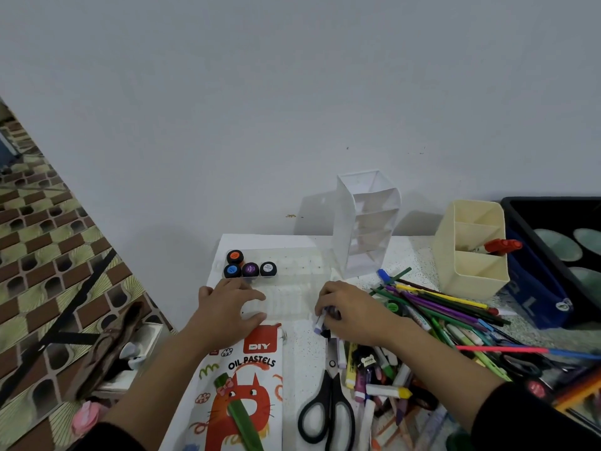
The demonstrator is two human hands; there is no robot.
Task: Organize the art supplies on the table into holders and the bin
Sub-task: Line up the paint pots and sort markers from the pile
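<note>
My left hand (227, 304) rests with curved fingers on the clear plastic tray (292, 297), which holds several small paint pots (250, 268) at its far left. My right hand (351, 310) grips a purple oil pastel stick (320, 322) just right of the tray. Loose pastels and crayons (380, 382) lie heaped below that hand. Coloured pencils and pens (445, 304) are piled to its right. A white compartment holder (364, 222) and a cream holder (471, 249) containing a red marker stand at the back. The black bin (553, 222) sits far right.
An oil pastels box (247, 385) with a green strip on it lies near the front. Black scissors (328, 405) lie beside it. A blue pouch (536, 294) leans on the bin. The table's left edge drops to a patterned floor with clutter.
</note>
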